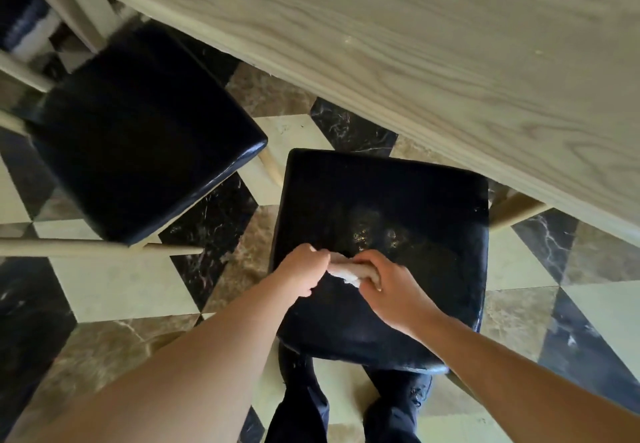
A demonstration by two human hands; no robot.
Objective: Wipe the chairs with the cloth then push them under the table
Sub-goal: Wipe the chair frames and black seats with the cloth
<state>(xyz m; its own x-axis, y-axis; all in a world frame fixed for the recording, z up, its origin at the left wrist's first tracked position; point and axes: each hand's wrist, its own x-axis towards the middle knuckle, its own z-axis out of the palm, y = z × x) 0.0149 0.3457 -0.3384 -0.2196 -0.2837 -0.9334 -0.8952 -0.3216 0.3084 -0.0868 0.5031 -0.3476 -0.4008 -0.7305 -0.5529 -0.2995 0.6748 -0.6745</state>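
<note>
A black padded chair seat (398, 200) stands right in front of me, pulled out from the pale wooden table (415, 44). Both hands meet over the near half of that seat. My right hand (388, 286) is closed around a small bunched white cloth (344, 271). My left hand (303, 269) pinches the cloth's left end. A second chair with a black seat (138, 130) and light wooden legs stands to the left, turned at an angle, its far corner under the table edge.
The floor (131, 290) is patterned in cream, brown and black marble tiles. My dark trousers and shoes (346, 408) show below the near seat. A table leg (79, 9) stands at the upper left. Open floor lies between the two chairs.
</note>
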